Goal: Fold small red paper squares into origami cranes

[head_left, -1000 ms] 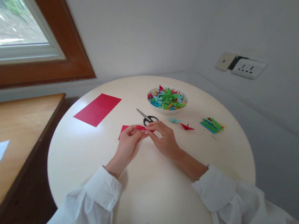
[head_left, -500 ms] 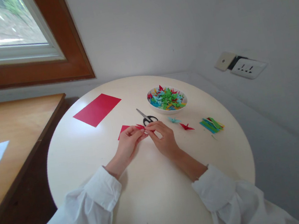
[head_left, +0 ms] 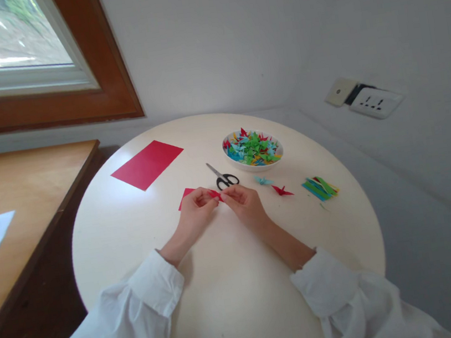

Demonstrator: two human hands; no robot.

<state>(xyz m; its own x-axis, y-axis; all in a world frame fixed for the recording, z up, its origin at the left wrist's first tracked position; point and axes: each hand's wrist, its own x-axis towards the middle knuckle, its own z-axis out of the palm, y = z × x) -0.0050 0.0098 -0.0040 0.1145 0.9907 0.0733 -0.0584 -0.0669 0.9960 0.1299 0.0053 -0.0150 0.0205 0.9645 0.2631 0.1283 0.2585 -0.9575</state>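
My left hand point(head_left: 194, 211) and my right hand point(head_left: 245, 205) meet at the middle of the round cream table point(head_left: 234, 291). Both pinch a small folded red paper piece point(head_left: 214, 194) between their fingertips, just above the tabletop. A small red paper square point(head_left: 185, 195) lies partly hidden behind my left hand. Black-handled scissors point(head_left: 222, 176) rest just beyond my fingers. A white bowl point(head_left: 253, 150) heaped with several coloured paper cranes stands further back to the right.
A large red sheet point(head_left: 147, 164) lies at the table's back left. A teal crane point(head_left: 261, 180) and a red crane point(head_left: 282, 190) sit right of my hands, with a stack of coloured paper strips point(head_left: 319, 188) beyond. A wooden desk point(head_left: 12, 204) adjoins on the left.
My right hand's fingers have curled in and drawn closer to the left hand. The red piece between them looks smaller and more folded.
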